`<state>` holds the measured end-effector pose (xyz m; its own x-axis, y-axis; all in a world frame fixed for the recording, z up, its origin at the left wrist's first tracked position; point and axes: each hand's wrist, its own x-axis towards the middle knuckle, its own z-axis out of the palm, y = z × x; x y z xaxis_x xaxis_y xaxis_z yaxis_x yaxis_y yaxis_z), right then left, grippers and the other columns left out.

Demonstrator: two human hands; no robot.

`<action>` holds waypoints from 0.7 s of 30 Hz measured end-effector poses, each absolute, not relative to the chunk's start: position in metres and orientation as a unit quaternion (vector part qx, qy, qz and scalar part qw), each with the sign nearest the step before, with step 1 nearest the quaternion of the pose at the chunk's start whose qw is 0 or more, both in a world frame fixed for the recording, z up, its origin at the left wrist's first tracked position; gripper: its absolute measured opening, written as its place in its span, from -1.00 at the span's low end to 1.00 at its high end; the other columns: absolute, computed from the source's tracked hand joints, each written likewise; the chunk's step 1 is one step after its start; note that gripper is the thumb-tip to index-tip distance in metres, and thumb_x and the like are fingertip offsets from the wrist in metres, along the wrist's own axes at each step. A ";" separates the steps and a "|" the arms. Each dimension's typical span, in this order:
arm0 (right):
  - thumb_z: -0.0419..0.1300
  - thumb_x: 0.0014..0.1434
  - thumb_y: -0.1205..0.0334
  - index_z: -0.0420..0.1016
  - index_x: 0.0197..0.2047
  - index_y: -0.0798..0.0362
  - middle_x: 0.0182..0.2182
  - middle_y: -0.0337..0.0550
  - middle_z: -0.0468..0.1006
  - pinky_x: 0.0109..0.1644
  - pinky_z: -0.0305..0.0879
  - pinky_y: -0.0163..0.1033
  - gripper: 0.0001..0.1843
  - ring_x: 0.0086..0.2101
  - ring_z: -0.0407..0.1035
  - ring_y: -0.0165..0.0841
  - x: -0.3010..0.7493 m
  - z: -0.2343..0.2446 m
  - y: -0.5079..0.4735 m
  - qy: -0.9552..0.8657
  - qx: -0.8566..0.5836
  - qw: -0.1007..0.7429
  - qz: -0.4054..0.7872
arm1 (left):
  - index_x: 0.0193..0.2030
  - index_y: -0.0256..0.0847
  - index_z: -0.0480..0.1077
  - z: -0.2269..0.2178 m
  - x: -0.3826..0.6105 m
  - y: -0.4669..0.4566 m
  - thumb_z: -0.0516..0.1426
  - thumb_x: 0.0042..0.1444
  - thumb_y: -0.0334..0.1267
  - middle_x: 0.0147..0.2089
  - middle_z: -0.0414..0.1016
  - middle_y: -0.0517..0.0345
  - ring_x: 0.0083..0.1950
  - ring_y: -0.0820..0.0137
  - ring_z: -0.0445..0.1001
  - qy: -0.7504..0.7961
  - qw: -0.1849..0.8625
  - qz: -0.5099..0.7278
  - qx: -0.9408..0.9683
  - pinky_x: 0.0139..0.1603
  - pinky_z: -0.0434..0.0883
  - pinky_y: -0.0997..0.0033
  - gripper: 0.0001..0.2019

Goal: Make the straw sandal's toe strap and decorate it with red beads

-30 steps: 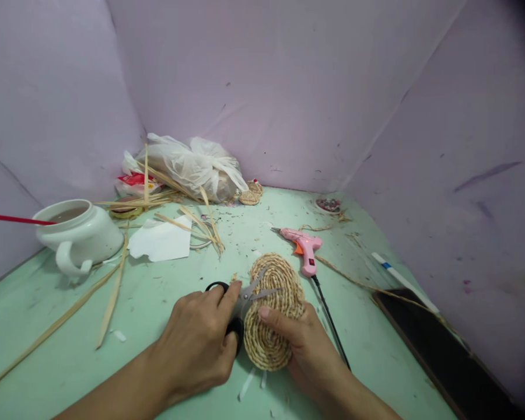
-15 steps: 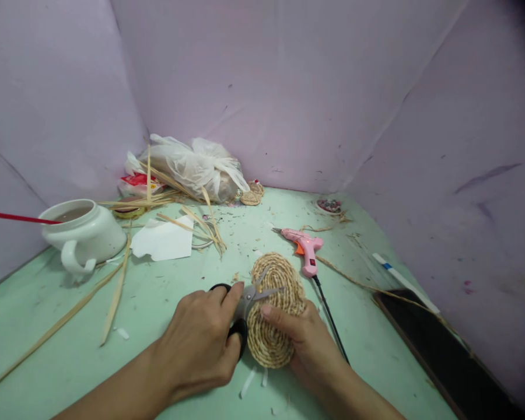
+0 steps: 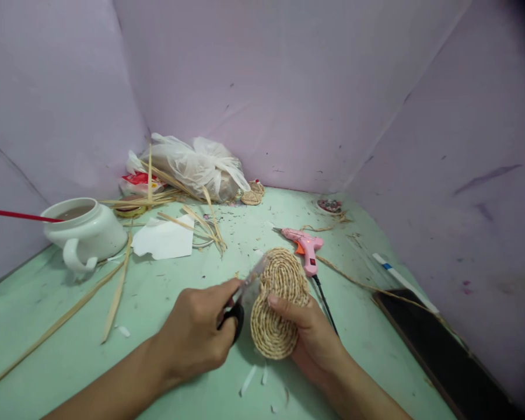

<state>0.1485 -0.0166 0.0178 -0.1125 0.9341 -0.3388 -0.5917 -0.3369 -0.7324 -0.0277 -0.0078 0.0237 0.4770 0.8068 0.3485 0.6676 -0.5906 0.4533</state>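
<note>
A tan, figure-eight piece of coiled straw braid (image 3: 284, 286) is held over the pale green tabletop (image 3: 219, 399), pinched in the right hand (image 3: 317, 332), thumb on top. The left hand (image 3: 199, 326) grips black-handled steel scissors (image 3: 236, 321); their blades, spread across the weave half a second ago, now stand at its left edge. A pink glue gun (image 3: 308, 251) bounds the upper right. Lettering on the red-and-white packet (image 3: 136, 179) is too small to read.

Scissor blades (image 3: 251, 279) blurred; right hand (image 3: 315, 337) partly hidden behind woven piece (image 3: 282, 277); red stick (image 3: 21, 215) cut off left
</note>
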 end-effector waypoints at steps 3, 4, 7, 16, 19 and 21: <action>0.41 -0.27 0.35 0.54 -0.32 0.12 -0.52 -0.20 0.56 -0.35 0.36 -0.24 -0.67 -0.50 0.42 -0.35 0.151 0.018 -0.012 -0.194 -0.402 0.539 0.714 | -0.02 -0.21 0.30 0.028 -0.032 -0.004 0.02 -0.04 -0.37 -0.35 0.52 0.19 -0.45 0.44 0.45 0.491 0.107 0.311 0.807 -0.39 0.38 0.49 -0.63; 0.40 -0.26 0.35 0.54 -0.33 0.13 -0.53 -0.20 0.55 -0.36 0.35 -0.24 -0.68 -0.50 0.41 -0.35 0.152 0.017 -0.012 -0.196 -0.402 0.537 0.715 | 0.01 -0.21 0.29 0.028 -0.034 -0.003 0.02 -0.05 -0.34 -0.31 0.53 0.15 -0.40 0.39 0.47 0.499 0.080 0.300 0.809 -0.35 0.40 0.44 -0.59; 0.40 -0.25 0.34 0.54 -0.33 0.13 -0.52 -0.18 0.56 -0.35 0.34 -0.24 -0.68 -0.50 0.42 -0.34 0.152 0.017 -0.011 -0.206 -0.405 0.537 0.711 | 0.09 -0.22 0.26 0.024 -0.034 -0.004 0.02 -0.07 -0.31 -0.27 0.52 0.05 -0.32 0.25 0.48 0.483 0.004 0.220 0.848 -0.31 0.40 0.27 -0.51; 0.40 -0.21 0.29 0.54 -0.26 0.12 -0.41 -0.10 0.60 -0.26 0.32 -0.19 -0.65 -0.41 0.44 -0.31 0.150 0.013 -0.016 -0.286 -0.434 0.533 0.668 | 0.14 -0.34 0.23 0.027 -0.027 -0.008 0.01 -0.05 -0.35 -0.29 0.46 -0.03 -0.33 0.21 0.42 0.444 -0.068 0.138 0.882 -0.31 0.37 0.20 -0.47; 0.40 -0.21 0.28 0.54 -0.28 0.13 -0.41 -0.09 0.60 -0.29 0.32 -0.21 -0.66 -0.43 0.44 -0.31 0.151 0.012 -0.016 -0.296 -0.455 0.524 0.656 | 0.15 -0.36 0.21 0.026 -0.028 -0.008 0.01 -0.04 -0.36 -0.29 0.45 -0.04 -0.34 0.21 0.42 0.439 -0.064 0.126 0.887 -0.33 0.37 0.18 -0.47; 0.40 -0.19 0.27 0.54 -0.27 0.13 -0.41 -0.09 0.60 -0.29 0.33 -0.20 -0.66 -0.43 0.44 -0.31 0.151 0.012 -0.017 -0.297 -0.455 0.522 0.658 | 0.15 -0.36 0.21 0.026 -0.028 -0.008 0.00 -0.03 -0.36 -0.30 0.45 -0.03 -0.35 0.21 0.42 0.441 -0.056 0.116 0.888 -0.34 0.37 0.18 -0.47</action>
<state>0.1513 -0.0168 0.0120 -0.0422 0.9566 -0.2883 -0.4167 -0.2791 -0.8651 -0.0276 -0.0076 0.0255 0.5838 0.7705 0.2560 0.7965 -0.6046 0.0034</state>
